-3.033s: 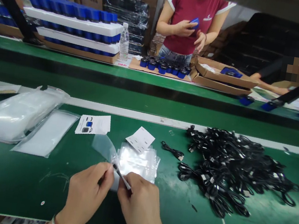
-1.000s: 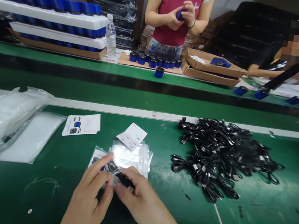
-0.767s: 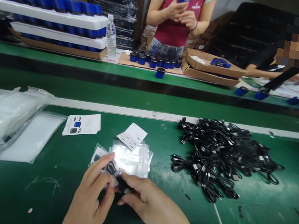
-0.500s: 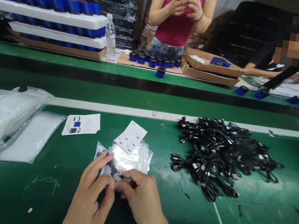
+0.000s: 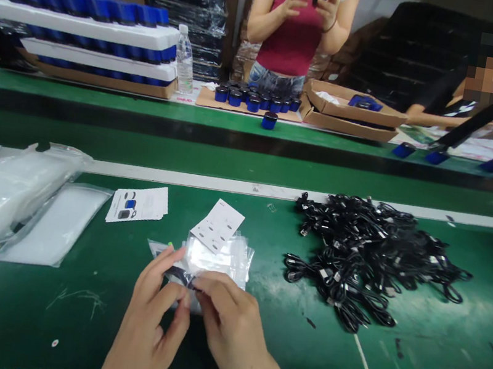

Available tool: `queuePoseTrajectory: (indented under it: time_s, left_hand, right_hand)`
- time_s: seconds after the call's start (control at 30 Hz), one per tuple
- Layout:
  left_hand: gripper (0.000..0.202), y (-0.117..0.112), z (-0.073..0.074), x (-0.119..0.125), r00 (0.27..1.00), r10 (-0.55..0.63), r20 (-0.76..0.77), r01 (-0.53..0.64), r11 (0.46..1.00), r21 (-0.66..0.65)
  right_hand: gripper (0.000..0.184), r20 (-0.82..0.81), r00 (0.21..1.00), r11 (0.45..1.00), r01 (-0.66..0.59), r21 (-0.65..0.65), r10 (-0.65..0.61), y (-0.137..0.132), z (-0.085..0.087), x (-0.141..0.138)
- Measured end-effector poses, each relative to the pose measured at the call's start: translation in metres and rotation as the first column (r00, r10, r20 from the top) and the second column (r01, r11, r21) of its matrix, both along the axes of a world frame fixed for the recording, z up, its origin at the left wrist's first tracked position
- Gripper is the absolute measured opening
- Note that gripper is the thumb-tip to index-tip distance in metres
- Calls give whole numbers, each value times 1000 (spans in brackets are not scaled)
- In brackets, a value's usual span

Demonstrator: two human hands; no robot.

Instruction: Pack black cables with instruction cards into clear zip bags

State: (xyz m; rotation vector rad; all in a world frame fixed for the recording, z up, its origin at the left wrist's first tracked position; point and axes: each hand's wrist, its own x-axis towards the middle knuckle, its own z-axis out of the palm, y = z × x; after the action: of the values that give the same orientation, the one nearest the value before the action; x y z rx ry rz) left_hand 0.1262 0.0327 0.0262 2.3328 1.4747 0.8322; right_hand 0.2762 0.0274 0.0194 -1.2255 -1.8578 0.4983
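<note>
My left hand [image 5: 148, 318] is closed on a small clear plastic bag [image 5: 156, 249] near the front of the bench. A black cable [image 5: 180, 275] shows at the bag, between my two hands. My right hand [image 5: 231, 322] pinches the cable's near end at the bag; its fingertips hide the plug, and I cannot tell how much of the cable is inside. Just beyond my fingers lies a stack of flat clear bags [image 5: 220, 261], with a white printed leaflet [image 5: 219, 224] on its far edge.
A heap of coiled black cables [image 5: 357, 252] lies right. Left are printed cards [image 5: 140, 204] and packs of white bags [image 5: 52, 228]. Across the bench, a person [image 5: 293, 36] holds a blue-black jar-like item. Blue items stand on white trays [image 5: 94, 26] beside a water bottle [image 5: 184, 62].
My right hand has turned and its fingers have closed farther over the cable end, covering the plug. The bag has shifted slightly left. The person opposite has raised and tilted the blue item.
</note>
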Motion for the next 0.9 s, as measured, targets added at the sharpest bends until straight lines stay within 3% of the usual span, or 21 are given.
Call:
queuePoseTrajectory:
  time_s: [0.23,0.37,0.47,0.5,0.57,0.67,0.8,0.83,0.9]
  left_hand:
    - [14,-1,-1,1,1000,2,21,-1,1000,-19]
    - [13,-3,-2,5,999,-36,30,36,999,-17]
    - [14,-5,-2,7,998,-50,49,50,999,-1]
    - [14,-6,-2,8,997,-52,61,52,999,5]
    - [14,-9,0,10,995,-55,82,56,998,-3]
    - [16,-11,5,10,994,-38,103,43,998,-47]
    - [5,-4,12,-2,997,-71,10,72,992,-103]
    - [9,0,14,-6,997,-79,-22,75,987,-145]
    - [39,9,20,-14,995,-83,-60,61,954,-294]
  right_hand:
    - [24,126,992,994,-8,110,-6,-2,-3,4]
    - [14,86,981,985,171,15,-172,-3,-6,-5]
    - [6,-43,939,938,337,-82,-341,-1,-7,-9]
    - [12,-110,919,922,363,-135,-378,0,-7,-9]
    - [27,-228,907,912,279,-301,-353,4,-6,-7]
    - [8,-345,918,852,-18,-524,-193,10,-2,-4]
    - [21,-368,918,797,-112,-594,-145,14,5,5]
    - [21,-355,928,785,-135,-605,-113,15,7,7]
    - [20,-333,942,753,-189,-630,-42,15,10,11]
